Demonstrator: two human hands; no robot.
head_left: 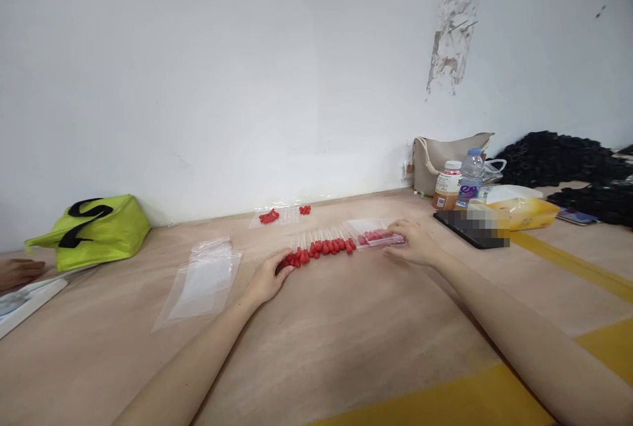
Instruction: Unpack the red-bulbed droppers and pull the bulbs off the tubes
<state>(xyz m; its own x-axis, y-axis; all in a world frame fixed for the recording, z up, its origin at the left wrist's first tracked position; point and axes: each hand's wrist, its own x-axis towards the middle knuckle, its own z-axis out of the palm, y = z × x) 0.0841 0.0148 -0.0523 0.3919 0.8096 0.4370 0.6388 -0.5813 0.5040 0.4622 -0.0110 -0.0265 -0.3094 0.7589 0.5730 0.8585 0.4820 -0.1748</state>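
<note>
A row of clear, thin pieces with red bulb-shaped ends (326, 246) lies across the brown-covered table. My left hand (268, 278) is at the row's left end, its thumb and forefinger closed around red ends there. At the right end of the row, my right hand (414, 241) grips the edge of a clear plastic bag (363, 228) lying flat, with red-ended pieces in it. Behind the row, more red pieces (270, 216) lie on or in clear plastic. A stack of clear plastic bags (205, 284) rests left of my left hand.
A yellow-green bag (106, 231) stands at left, near another person's hand (20, 274) and a white tray (32, 304). To the right are a dark phone-like slab (450, 223), a tissue pack (524, 208), two bottles (448, 188), a grey bag (428, 162) and black heaped material (558, 159).
</note>
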